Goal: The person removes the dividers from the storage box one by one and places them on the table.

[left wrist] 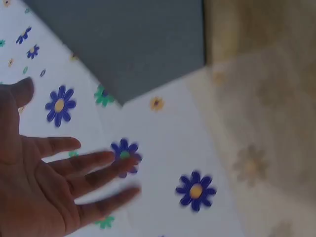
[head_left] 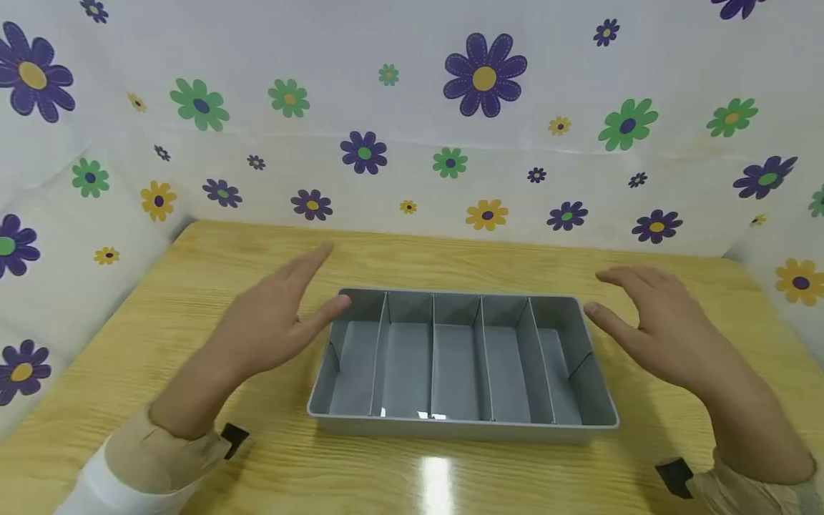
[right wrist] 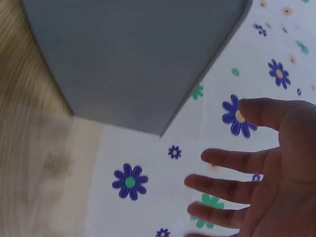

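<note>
A grey rectangular tray [head_left: 463, 429] with upright dividers lies on the wooden table, split into several long compartments with bare floors. My left hand [head_left: 267, 322] is raised by the tray's left end, fingers extended and thumb tip overlapping its far left corner in the head view. At the opposite end my right hand [head_left: 663, 329] hovers with loosely bent fingers, the thumb near the far right corner. Both wrist views show the palms holding nothing, with the tray's outer wall [left wrist: 143, 44] beside the left hand and its other end wall [right wrist: 128, 64] beside the right.
The wooden table [head_left: 257, 458] extends around the tray on all sides. A white cloth [head_left: 412, 107] printed with purple, green and yellow flowers hangs behind the table and along both sides. Dark wrist-worn pieces [head_left: 674, 477] sit at the cuffs.
</note>
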A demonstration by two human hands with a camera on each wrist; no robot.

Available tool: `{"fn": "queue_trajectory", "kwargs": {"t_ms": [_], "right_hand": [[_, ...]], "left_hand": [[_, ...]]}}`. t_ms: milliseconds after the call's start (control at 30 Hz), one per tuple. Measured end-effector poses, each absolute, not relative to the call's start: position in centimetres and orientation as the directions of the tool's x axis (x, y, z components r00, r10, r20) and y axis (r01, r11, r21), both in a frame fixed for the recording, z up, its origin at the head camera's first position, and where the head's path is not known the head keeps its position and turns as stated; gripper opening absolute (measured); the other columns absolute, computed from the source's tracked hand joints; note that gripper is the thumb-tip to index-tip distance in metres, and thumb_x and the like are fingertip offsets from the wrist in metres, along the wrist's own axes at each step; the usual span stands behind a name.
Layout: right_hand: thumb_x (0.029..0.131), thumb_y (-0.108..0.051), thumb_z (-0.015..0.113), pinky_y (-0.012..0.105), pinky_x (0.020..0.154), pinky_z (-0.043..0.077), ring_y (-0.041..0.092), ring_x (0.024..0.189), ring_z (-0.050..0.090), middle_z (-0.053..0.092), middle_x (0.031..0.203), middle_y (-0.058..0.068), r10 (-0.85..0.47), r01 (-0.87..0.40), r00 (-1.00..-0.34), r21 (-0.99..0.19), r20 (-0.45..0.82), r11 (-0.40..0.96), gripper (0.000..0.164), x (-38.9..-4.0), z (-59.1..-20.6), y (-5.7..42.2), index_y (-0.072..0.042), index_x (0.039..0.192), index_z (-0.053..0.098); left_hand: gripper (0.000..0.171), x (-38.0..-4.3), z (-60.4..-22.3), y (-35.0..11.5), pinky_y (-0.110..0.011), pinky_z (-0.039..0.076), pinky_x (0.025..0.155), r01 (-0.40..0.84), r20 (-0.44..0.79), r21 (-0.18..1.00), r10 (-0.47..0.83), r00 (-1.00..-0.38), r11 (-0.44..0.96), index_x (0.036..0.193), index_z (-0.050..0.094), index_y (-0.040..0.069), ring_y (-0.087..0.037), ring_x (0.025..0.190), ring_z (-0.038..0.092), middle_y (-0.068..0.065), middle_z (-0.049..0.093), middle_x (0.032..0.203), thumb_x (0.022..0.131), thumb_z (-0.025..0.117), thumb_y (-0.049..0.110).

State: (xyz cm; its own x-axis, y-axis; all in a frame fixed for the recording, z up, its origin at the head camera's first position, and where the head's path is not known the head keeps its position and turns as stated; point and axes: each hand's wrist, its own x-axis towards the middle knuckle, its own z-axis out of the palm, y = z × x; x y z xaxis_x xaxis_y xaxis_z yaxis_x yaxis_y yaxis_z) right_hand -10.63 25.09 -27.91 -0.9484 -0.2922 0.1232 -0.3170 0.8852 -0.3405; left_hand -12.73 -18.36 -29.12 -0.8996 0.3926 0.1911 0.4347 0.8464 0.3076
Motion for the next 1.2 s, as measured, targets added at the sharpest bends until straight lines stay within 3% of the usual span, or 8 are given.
{"fn": "queue_trajectory", "kwargs": {"t_ms": [100, 233, 333, 467, 700, 900, 1100, 1200], "right_hand": [[0.092, -0.041, 0.049, 0.058, 0.090, 0.036, 0.038, 0.113, 0.044, 0.056, 0.120, 0.016, -0.309, -0.343, -0.939, -0.383, 0.148, 0.858, 0.047, -10.1, -27.9, 24.3, -0.005, 0.122, 0.053], [0.091, -0.038, 0.052, 0.041, 0.072, 0.050, 0.018, 0.085, 0.058, 0.064, 0.095, 0.004, -0.340, -0.363, -0.931, -0.416, 0.131, 0.834, 0.041, -9.8, -28.1, 22.6, -0.005, 0.114, 0.058], [0.088, -0.038, 0.057, 0.033, 0.067, 0.051, 0.010, 0.076, 0.056, 0.063, 0.086, -0.003, -0.357, -0.347, -0.932, -0.428, 0.060, 0.835, 0.042, -9.7, -28.4, 21.4, -0.004, 0.114, 0.058], [0.084, -0.040, 0.062, 0.032, 0.065, 0.051, 0.009, 0.076, 0.058, 0.065, 0.090, 0.001, -0.385, -0.334, -0.922, -0.443, -0.028, 0.832, 0.055, -9.6, -29.0, 20.4, 0.002, 0.119, 0.054], [0.081, -0.038, 0.064, 0.029, 0.059, 0.049, 0.004, 0.061, 0.054, 0.065, 0.085, 0.001, -0.429, -0.353, -0.900, -0.443, -0.082, 0.824, 0.067, -9.2, -30.0, 19.3, 0.007, 0.127, 0.045], [0.078, -0.021, 0.065, 0.028, 0.057, 0.049, 0.005, 0.061, 0.055, 0.065, 0.093, 0.012, -0.418, -0.332, -0.903, -0.459, -0.097, 0.824, 0.064, -8.8, -30.6, 18.6, 0.010, 0.128, 0.041], [0.072, -0.009, 0.058, 0.028, 0.050, 0.045, 0.006, 0.052, 0.050, 0.055, 0.056, -0.007, -0.385, -0.307, -0.921, -0.490, -0.064, 0.816, 0.065, -8.6, -30.9, 18.5, 0.010, 0.130, 0.039], [0.070, -0.008, 0.057, 0.029, 0.048, 0.043, 0.006, 0.050, 0.048, 0.051, 0.051, -0.009, -0.375, -0.307, -0.926, -0.494, -0.042, 0.813, 0.064, -8.5, -31.1, 18.7, 0.011, 0.130, 0.039]], "left_hand": [[0.073, -12.8, -30.3, -17.1, -0.040, 0.052, 0.071, 0.388, 0.110, 0.421, 0.378, -0.919, 0.820, 0.146, 0.019, 0.009, -0.016, 0.090, 0.062, -0.014, 0.047, 0.134, 0.091, 0.042, 0.052], [0.069, -12.5, -30.7, -16.8, -0.032, 0.050, 0.054, 0.307, 0.029, 0.476, 0.334, -0.942, 0.825, 0.140, 0.023, -0.005, -0.008, 0.054, 0.056, -0.019, 0.060, 0.114, 0.090, 0.052, 0.032], [0.070, -12.1, -30.6, -17.0, -0.032, 0.049, 0.050, 0.236, -0.087, 0.510, 0.323, -0.943, 0.827, 0.139, 0.023, -0.008, -0.009, 0.042, 0.051, -0.012, 0.067, 0.081, 0.086, 0.056, 0.024], [0.070, -11.7, -30.6, -17.0, -0.032, 0.049, 0.044, 0.174, -0.194, 0.543, 0.325, -0.926, 0.821, 0.138, 0.026, -0.005, -0.012, 0.037, 0.051, 0.001, 0.057, 0.053, 0.083, 0.060, 0.020], [0.043, -11.6, -31.4, -16.1, -0.030, 0.043, 0.032, 0.208, -0.108, 0.606, 0.338, -0.935, 0.768, 0.116, 0.046, -0.002, -0.014, 0.033, 0.048, -0.012, 0.060, 0.068, 0.073, 0.056, 0.001], [0.041, -11.6, -31.4, -15.7, -0.026, 0.043, 0.033, 0.249, -0.055, 0.556, 0.334, -0.941, 0.793, 0.111, 0.048, -0.004, -0.009, 0.040, 0.051, -0.021, 0.061, 0.081, 0.070, 0.053, -0.002], [0.049, -11.8, -31.6, -15.5, -0.028, 0.045, 0.040, 0.284, -0.025, 0.498, 0.341, -0.940, 0.820, 0.116, 0.047, -0.003, -0.013, 0.052, 0.053, -0.019, 0.061, 0.091, 0.068, 0.056, 0.000], [0.047, -11.8, -31.8, -15.3, -0.028, 0.042, 0.045, 0.324, 0.014, 0.437, 0.353, -0.935, 0.839, 0.113, 0.050, -0.003, -0.015, 0.055, 0.049, -0.012, 0.060, 0.081, 0.067, 0.058, 0.002]]}}
